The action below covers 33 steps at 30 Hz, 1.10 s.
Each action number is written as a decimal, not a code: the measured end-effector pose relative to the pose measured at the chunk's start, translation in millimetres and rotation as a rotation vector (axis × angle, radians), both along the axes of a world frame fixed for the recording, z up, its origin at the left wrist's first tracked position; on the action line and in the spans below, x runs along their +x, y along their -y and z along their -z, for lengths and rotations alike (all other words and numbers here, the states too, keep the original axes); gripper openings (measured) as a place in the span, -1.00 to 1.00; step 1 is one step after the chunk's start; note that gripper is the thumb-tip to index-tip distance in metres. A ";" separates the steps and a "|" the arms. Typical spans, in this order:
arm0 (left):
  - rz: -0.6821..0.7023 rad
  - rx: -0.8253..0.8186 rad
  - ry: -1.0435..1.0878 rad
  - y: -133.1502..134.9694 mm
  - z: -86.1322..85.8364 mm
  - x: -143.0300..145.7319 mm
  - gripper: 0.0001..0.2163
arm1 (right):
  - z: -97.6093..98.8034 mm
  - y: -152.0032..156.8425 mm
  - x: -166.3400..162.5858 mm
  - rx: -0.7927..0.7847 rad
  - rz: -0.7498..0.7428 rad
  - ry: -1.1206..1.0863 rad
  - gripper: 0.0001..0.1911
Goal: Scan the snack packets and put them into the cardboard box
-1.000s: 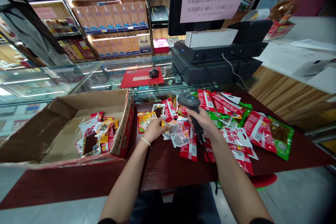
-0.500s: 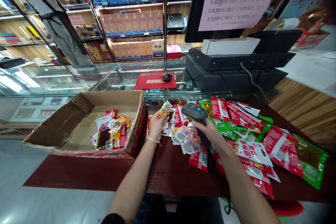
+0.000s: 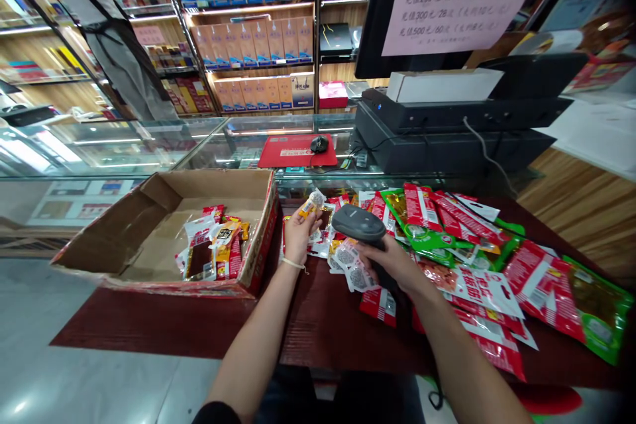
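My left hand [image 3: 299,233] pinches a small yellow-and-white snack packet [image 3: 312,203], raised a little over the dark red tabletop [image 3: 318,328]. Wrapped around the handle of a black barcode scanner [image 3: 358,222] is my right hand [image 3: 390,260]. The scanner's head points left, close to the packet but apart from it. Beneath and between the hands lie small white-and-pink packets [image 3: 355,268] and a red packet [image 3: 378,305]. To the right of my right hand spreads a pile of red, white and green snack bags [image 3: 477,288], partly hidden by my forearm.
An open cardboard box [image 3: 134,238] with several packets in it stands at the left. Behind the table is a glass counter with a red mouse pad [image 3: 285,151], a black mouse [image 3: 318,144] and a dark register machine [image 3: 447,136]. A person [image 3: 99,33] stands at the far-left shelves.
My right hand has brought the scanner slightly left, turning its head toward the packet. The left hand still holds the packet in nearly the same place. The view has shifted slightly.
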<state>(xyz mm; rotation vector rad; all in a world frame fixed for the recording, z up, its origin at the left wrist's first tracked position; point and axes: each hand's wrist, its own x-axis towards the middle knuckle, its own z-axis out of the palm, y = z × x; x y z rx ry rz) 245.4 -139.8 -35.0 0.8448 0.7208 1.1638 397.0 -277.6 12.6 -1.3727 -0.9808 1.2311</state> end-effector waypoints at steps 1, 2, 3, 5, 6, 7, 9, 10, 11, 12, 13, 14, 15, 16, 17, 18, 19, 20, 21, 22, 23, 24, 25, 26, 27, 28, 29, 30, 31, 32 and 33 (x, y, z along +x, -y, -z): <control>0.004 -0.011 0.009 -0.4 1.1 -0.1 -0.59 | -0.2 0.0 0.2 0.002 0.002 -0.006 -0.59; 0.006 -0.016 0.017 -0.7 2.3 0.0 -0.58 | -0.4 -0.1 0.5 0.004 0.002 -0.017 -0.60; 0.008 -0.014 0.022 -0.7 3.2 0.2 -0.58 | -0.5 -0.3 0.9 0.006 0.002 -0.032 -0.61; 0.003 0.002 0.023 0.3 3.0 1.4 -0.57 | -0.8 -0.7 1.9 0.018 -0.004 -0.060 -0.63; -0.003 0.011 0.017 1.6 1.3 2.4 -0.58 | -1.0 -1.0 2.5 0.025 -0.007 -0.068 -0.65; -0.008 0.022 0.008 3.4 -1.8 3.5 -0.59 | -1.3 -1.3 3.1 0.033 -0.010 -0.073 -0.66; -0.020 0.060 -0.024 9.0 -12.8 4.9 -0.62 | -2.0 -2.0 4.0 0.052 -0.018 -0.082 -0.67; -0.024 0.091 -0.049 12.6 -20.8 4.5 -0.64 | -2.3 -2.6 4.3 0.060 -0.024 -0.089 -0.67; -0.030 0.135 -0.085 16.9 -30.2 2.8 -0.67 | -2.4 -3.4 4.3 0.069 -0.028 -0.096 -0.66; -0.035 0.190 -0.135 21.7 -40.9 -0.5 -0.70 | -2.1 -4.4 4.2 0.074 -0.031 -0.103 -0.65; -0.045 0.255 -0.198 26.8 -52.5 -5.6 -0.73 | -1.6 -5.7 3.7 0.079 -0.024 -0.107 -0.64; -0.057 0.329 -0.277 31.9 -64.6 -12.6 -0.75 | -0.9 -7.2 2.9 0.080 -0.008 -0.112 -0.64; -0.076 0.405 -0.362 36.7 -76.7 -21.5 -0.77 | -0.3 -8.8 1.7 0.082 0.017 -0.123 -0.63; -0.105 0.480 -0.447 40.8 -88.5 -32.2 -0.79 | 0.0 -10.3 0.1 0.083 0.035 -0.134 -0.62; -0.140 0.548 -0.527 43.6 -99.3 -44.5 -0.80 | -0.4 -11.6 -2.1 0.087 0.050 -0.144 -0.61; -0.182 0.604 -0.600 45.0 -108.8 -58.2 -0.80 | -1.8 -12.6 -4.9 0.092 0.056 -0.147 -0.61; -0.223 0.643 -0.664 44.6 -116.6 -73.0 -0.80 | -4.3 -13.3 -8.3 0.099 0.052 -0.143 -0.60; -0.257 0.664 -0.720 42.5 -122.6 -88.7 -0.79 | -8.0 -13.7 -12.3 0.107 0.043 -0.137 -0.60; -0.286 0.668 -0.770 38.8 -126.5 -105.1 -0.78 | -12.6 -14.2 -17.0 0.112 0.029 -0.130 -0.60; -0.309 0.659 -0.819 33.8 -128.4 -121.7 -0.76 | -18.0 -14.9 -22.3 0.116 0.016 -0.127 -0.60; -0.330 0.643 -0.872 27.9 -128.4 -138.2 -0.74 | -23.7 -16.2 -28.3 0.118 0.008 -0.129 -0.61; -0.355 0.623 -0.937 21.6 -126.6 -154.3 -0.71 | -29.5 -18.2 -34.9 0.117 -0.005 -0.134 -0.61; -0.378 0.605 -1.020 15.4 -123.4 -169.4 -0.67 | -35.0 -21.0 -42.0 0.122 -0.016 -0.133 -0.61; -0.395 0.588 -1.114 9.6 -119.0 -183.2 -0.61 | -40.1 -24.8 -49.6 0.139 -0.025 -0.125 -0.60; -0.399 0.572 -1.214 4.6 -113.8 -195.2 -0.54 | -44.7 -29.3 -57.4 0.158 -0.057 -0.121 -0.61; -0.387 0.557 -1.307 0.5 -108.1 -205.2 -0.49 | -48.7 -34.4 -65.2 0.182 -0.074 -0.120 -0.61; -0.366 0.545 -1.383 -2.6 -102.4 -213.1 -0.46 | -52.2 -39.8 -72.8 0.195 -0.094 -0.122 -0.61; -0.345 0.544 -1.432 -4.7 -96.9 -218.7 -0.46 | -55.0 -45.3 -79.8 0.194 -0.103 -0.132 -0.61; -0.331 0.558 -1.456 -5.8 -92.0 -222.3 -0.48 | -57.2 -50.5 -85.8 0.194 -0.095 -0.141 -0.61; -0.327 0.584 -1.461 -6.3 -88.0 -224.3 -0.51 | -58.9 -55.3 -90.6 0.197 -0.083 -0.147 -0.60; -0.327 0.617 -1.455 -6.1 -85.0 -224.9 -0.54 | -60.0 -59.5 -93.9 0.197 -0.094 -0.150 -0.60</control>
